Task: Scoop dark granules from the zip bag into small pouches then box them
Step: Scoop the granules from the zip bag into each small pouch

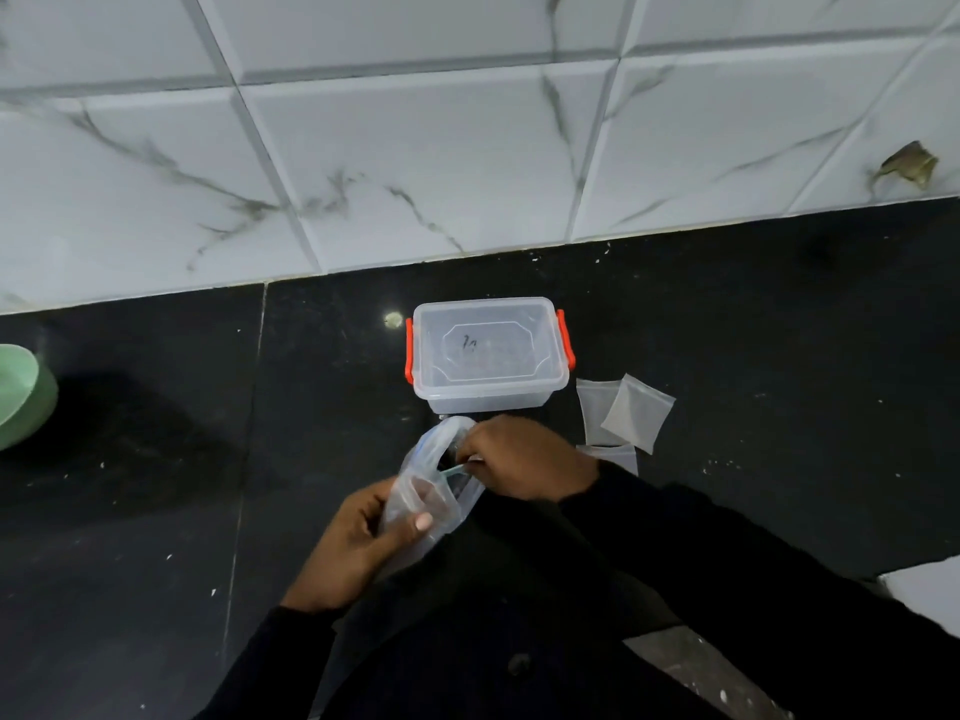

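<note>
Left hand (358, 537) grip curled round clear plastic zip bag (415, 485), mouth toward far tabletop edge. Right hand (524, 459) grip pinches bag mouth. Small translucent square pouches (636, 413) just right, nearest right hand.

One marking only: a dark handwritten mark (470, 345) on the transparent lid (498, 324) of the clear box (488, 394) with orange latches (409, 350). Placed left of centre within the lid's raised octagonal panel. Two short strokes, the first resembling a "7", the second either "1" or "7"; not firmly legible at this size. No brand, printed label or other readable text elsewhere in view.
</note>
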The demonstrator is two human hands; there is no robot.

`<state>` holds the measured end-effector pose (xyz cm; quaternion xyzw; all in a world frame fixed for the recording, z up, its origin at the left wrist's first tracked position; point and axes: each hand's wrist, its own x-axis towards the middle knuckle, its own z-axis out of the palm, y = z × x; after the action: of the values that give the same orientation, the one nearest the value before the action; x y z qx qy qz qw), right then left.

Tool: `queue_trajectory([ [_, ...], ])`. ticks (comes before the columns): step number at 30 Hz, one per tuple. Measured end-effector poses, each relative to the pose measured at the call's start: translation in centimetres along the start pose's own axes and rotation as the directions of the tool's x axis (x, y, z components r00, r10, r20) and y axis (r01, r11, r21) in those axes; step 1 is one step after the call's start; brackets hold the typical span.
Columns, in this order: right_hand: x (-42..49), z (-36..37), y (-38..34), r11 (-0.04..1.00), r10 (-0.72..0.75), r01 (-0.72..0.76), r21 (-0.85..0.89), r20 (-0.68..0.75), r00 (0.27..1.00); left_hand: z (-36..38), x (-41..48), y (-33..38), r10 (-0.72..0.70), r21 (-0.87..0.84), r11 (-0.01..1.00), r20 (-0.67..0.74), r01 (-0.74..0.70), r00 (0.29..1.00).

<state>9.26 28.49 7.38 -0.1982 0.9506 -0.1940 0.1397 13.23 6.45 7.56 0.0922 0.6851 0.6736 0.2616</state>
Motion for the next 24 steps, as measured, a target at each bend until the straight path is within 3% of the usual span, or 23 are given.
queue_trajectory([
  [4,2.0,2.3,0.4,0.999,-0.005,0.008,-0.046,0.060,0.998,0.8,1.1,-2.1,-0.066,0.217,0.974,0.023,0.059,0.998],
  [11,2.7,4.5,0.5,0.977,-0.005,0.002,-0.212,-0.013,1.000,-0.9,1.7,-2.9,-0.004,0.279,0.960,-0.063,0.021,0.998],
  [19,2.6,3.5,-0.5,0.979,-0.047,-0.028,-0.201,-0.356,0.933,-3.4,2.3,-2.3,0.088,0.075,0.994,-0.207,-0.074,0.974],
  [22,2.1,3.9,0.2,0.982,-0.020,-0.058,-0.181,-0.402,0.916,-3.9,2.4,-2.2,0.082,-0.001,0.996,-0.259,-0.085,0.962],
  [24,2.1,4.5,0.6,0.983,0.004,-0.068,-0.170,-0.353,0.936,-4.4,2.4,-2.6,0.056,-0.035,0.997,-0.293,-0.069,0.955],
])
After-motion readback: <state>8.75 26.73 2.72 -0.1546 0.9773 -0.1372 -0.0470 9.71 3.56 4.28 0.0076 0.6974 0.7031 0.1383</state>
